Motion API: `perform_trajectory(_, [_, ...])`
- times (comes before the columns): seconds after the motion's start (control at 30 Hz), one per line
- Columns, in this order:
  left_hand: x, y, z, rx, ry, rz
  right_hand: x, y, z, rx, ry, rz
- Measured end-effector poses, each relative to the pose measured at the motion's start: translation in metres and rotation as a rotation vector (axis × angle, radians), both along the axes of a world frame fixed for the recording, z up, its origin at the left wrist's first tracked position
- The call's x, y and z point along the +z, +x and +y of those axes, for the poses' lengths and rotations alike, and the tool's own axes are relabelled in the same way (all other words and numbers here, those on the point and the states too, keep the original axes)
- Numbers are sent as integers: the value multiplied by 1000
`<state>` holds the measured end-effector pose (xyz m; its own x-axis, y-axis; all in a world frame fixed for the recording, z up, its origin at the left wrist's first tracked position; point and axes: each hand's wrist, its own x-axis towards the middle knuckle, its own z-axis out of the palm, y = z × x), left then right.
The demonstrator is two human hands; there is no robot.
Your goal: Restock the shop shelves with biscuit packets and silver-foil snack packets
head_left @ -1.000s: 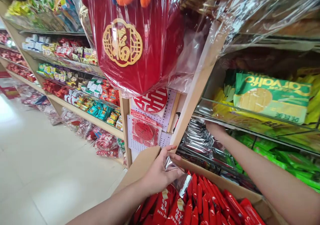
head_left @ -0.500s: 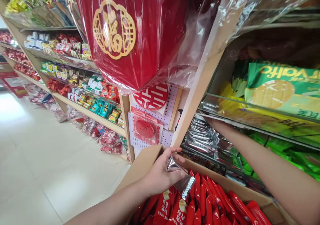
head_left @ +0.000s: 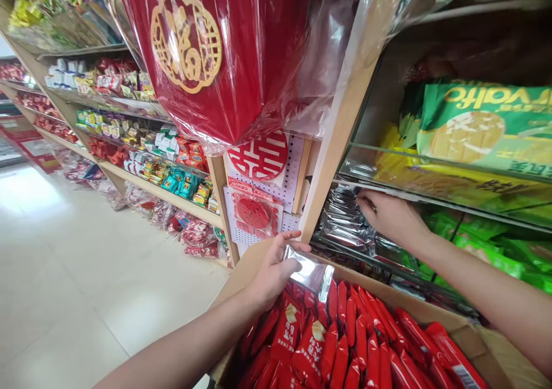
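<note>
My left hand (head_left: pixel 276 268) is closed on a silver foil packet (head_left: pixel 313 271), thumb on top, above the near side of a cardboard box. Below it, red snack packets (head_left: pixel 340 343) stand in rows inside the box. At the right, my right hand (head_left: pixel 390 213) reaches into a shelf, palm inward, at the right side of a stack of silver foil packets (head_left: pixel 345 219). Its fingers are curled together by the stack's top; whatever may be between them is hidden.
The cardboard box (head_left: pixel 241 268) has its flap up. Green snack packets (head_left: pixel 487 245) lie right of the stack, yellow and green packs (head_left: pixel 466 124) on the glass shelf above. A wrapped red box (head_left: pixel 241 49) hangs in front. Stocked shelves (head_left: pixel 164 187) run along the left.
My right hand has come into sight from under the shelf edge, beside the silver stack. My left hand has shifted up slightly, its packet now more level. The view has shifted a little.
</note>
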<state>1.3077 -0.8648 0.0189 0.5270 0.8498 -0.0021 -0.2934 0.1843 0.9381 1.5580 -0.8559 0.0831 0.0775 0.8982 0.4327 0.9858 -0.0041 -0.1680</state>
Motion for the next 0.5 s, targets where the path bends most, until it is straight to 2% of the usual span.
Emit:
perform_trajectory(0.07, [0, 0, -1, 6, 25, -14, -3, -21, -26, 154, -19, 98])
perform_trajectory(0.13, [2, 1, -2, -5, 37, -52, -12, -45, -48, 249, -148, 337])
perform_trajectory(0.23, [7, 1, -6, -51, 52, -95, -33, -75, -68, 274, -363, 666])
perform_trajectory(0.3, [9, 1, -8, -79, 63, -79, -43, -84, -73, 281, -413, 844])
perform_trajectory(0.4, [11, 0, -9, -84, 68, -49, -42, -75, -74, 259, -372, 1031])
perform_trajectory(0.5, [10, -1, -7, -53, 25, 28, -29, -44, -66, 68, -142, 1083])
